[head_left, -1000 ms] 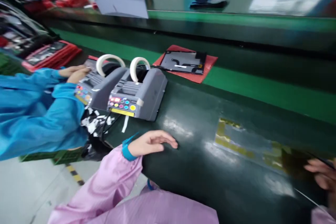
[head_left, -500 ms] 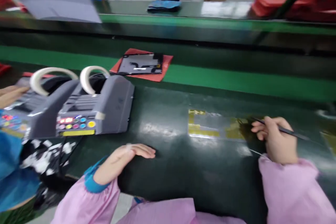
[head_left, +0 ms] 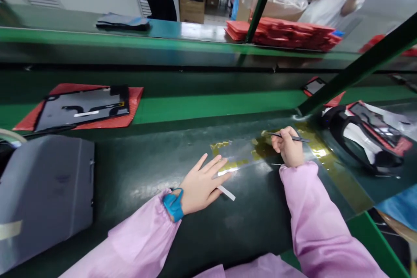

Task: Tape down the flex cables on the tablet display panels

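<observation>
My left hand [head_left: 203,181] lies flat on the dark green bench, fingers spread, with a small white strip of tape [head_left: 226,193] at its thumb side. My right hand [head_left: 288,147] is closed around black tweezers [head_left: 288,137], tips pointing left toward yellow tape marks [head_left: 228,163] on the bench. Both arms wear pink sleeves; a blue band is on my left wrist.
A grey tape dispenser [head_left: 45,191] stands at the left. A dark panel on a red mat [head_left: 81,106] rides the green belt. Another dark part with red tray [head_left: 365,132] lies at right. Red trays [head_left: 286,32] are stacked on the far bench. Other people stand beyond.
The view has swung right, pushing the dispensers to the left edge. My left hand moved right and spread flat near the yellow marks. My right hand with the tweezers stayed over the marks.
</observation>
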Action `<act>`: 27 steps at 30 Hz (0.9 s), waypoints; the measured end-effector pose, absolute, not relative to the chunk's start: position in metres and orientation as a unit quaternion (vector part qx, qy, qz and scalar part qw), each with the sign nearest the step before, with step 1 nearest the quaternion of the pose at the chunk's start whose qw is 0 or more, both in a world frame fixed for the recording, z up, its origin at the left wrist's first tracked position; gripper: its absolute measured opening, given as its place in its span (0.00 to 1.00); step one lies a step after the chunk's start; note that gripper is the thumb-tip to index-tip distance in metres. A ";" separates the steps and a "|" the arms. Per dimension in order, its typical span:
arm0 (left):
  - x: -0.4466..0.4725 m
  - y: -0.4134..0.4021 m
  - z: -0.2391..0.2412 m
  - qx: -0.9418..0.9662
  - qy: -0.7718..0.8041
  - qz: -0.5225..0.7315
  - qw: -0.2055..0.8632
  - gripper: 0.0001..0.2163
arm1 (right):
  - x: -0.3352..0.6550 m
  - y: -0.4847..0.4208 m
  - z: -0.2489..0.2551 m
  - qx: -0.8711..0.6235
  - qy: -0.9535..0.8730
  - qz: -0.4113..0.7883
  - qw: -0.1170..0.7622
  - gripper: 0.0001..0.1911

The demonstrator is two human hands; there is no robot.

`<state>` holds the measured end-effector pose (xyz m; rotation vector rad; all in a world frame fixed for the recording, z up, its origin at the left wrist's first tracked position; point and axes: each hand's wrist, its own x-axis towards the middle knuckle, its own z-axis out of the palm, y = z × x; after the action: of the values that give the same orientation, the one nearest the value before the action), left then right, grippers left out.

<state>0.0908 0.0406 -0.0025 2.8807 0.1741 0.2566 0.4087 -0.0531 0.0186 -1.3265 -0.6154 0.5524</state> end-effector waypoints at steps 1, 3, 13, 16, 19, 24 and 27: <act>0.096 0.039 -0.003 0.986 0.058 0.092 0.124 0.22 | 0.401 -0.050 0.019 -0.591 -0.280 0.251 0.714 0.28; 0.101 0.036 -0.003 0.984 0.061 0.102 0.131 0.22 | 0.384 -0.041 0.019 -0.575 -0.286 0.261 0.721 0.27; 0.094 0.043 -0.004 0.857 0.137 0.205 0.452 0.18 | 0.335 -0.002 0.001 -0.521 -0.274 0.368 0.719 0.25; 0.095 0.050 0.000 0.763 0.161 0.245 0.576 0.12 | 0.341 -0.004 -0.001 -0.509 -0.259 0.392 0.721 0.23; 0.097 0.059 -0.001 0.709 0.187 0.271 0.623 0.08 | 0.347 -0.005 -0.002 -0.496 -0.243 0.411 0.725 0.21; 0.097 0.064 -0.010 0.557 0.249 0.303 0.732 0.13 | 0.353 -0.007 -0.004 -0.477 -0.217 0.445 0.726 0.19; 0.090 0.058 -0.009 0.469 0.274 0.313 0.779 0.14 | 0.354 -0.010 -0.004 -0.465 -0.201 0.469 0.724 0.20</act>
<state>0.0900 0.0576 -0.0094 1.0134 0.5930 0.6777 0.3535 -0.0098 -0.0037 -1.0259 -0.4432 1.0352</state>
